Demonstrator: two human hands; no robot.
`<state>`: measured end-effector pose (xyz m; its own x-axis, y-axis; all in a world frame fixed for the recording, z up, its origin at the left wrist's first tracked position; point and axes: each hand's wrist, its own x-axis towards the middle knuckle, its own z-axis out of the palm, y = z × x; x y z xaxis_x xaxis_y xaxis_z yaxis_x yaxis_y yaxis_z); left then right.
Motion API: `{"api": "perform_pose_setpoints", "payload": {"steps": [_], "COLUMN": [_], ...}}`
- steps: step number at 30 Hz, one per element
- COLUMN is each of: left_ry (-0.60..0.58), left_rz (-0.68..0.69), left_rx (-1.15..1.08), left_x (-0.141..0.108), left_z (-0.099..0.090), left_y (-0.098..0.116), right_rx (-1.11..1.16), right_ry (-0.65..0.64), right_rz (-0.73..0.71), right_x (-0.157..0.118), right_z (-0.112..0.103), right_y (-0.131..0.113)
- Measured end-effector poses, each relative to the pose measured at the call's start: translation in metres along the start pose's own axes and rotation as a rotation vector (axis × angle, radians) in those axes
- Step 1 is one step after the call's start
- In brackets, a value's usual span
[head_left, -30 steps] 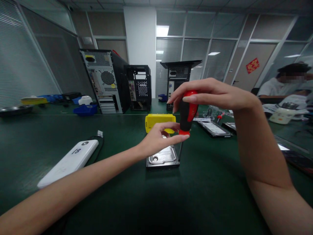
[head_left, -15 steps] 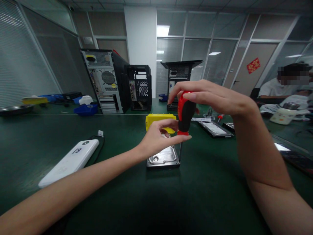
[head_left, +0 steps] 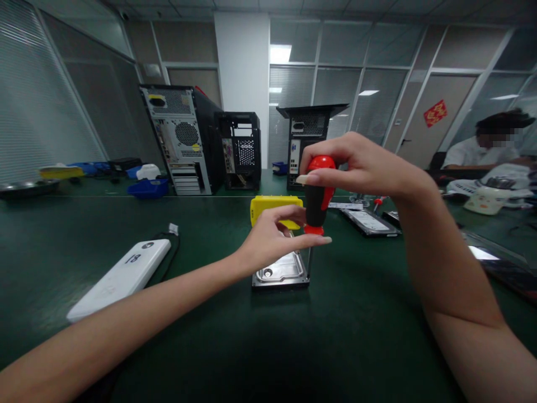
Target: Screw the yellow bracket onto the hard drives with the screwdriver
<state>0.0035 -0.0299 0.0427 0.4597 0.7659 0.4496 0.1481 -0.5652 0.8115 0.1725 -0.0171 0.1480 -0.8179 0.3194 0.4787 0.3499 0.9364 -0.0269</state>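
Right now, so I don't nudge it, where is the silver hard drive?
Head view, near centre: the silver hard drive lies on the green table, below the left hand, nearer than the yellow case.

On the left of a green table (head_left: 210, 347), a white, rounded slab marked "18" (head_left: 121, 280) lies near a dark cable (head_left: 174, 252). Beyond it sits a blue tray (head_left: 147, 189), with a shiny metal dish (head_left: 27, 189) at the far left. Along the far side stand a large computer tower (head_left: 184, 134), a smaller black case (head_left: 243, 148) and another dark tower (head_left: 309, 124). To the right are a labelled hard drive (head_left: 369, 223) and a cream container (head_left: 484, 200). A person in white (head_left: 482, 150) is at far right; a red decoration (head_left: 435, 113) hangs on a door (head_left: 451, 92).
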Motion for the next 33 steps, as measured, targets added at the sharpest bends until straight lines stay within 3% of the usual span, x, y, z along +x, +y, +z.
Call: {"api": "perform_pose_setpoints", "payload": {"steps": [9, 18, 27, 33], "left_ry": [-0.060, -0.097, -0.026, -0.058], "left_rz": [-0.037, -0.035, -0.027, -0.016], "left_rx": [-0.140, -0.038, -0.048, -0.034], "left_x": [0.001, 0.000, 0.001, 0.000], "left_z": [-0.001, -0.002, 0.000, -0.001], "left_y": [0.003, 0.004, 0.000, 0.001], "right_rx": [0.277, 0.092, -0.058, -0.040], "right_ry": [-0.119, -0.088, -0.004, -0.057], "right_rz": [-0.052, -0.061, -0.057, -0.046], "right_x": [-0.003, -0.003, 0.001, -0.004], "right_z": [-0.005, -0.006, 0.001, -0.002], "right_y": [0.004, 0.003, -0.007, -0.001]}}
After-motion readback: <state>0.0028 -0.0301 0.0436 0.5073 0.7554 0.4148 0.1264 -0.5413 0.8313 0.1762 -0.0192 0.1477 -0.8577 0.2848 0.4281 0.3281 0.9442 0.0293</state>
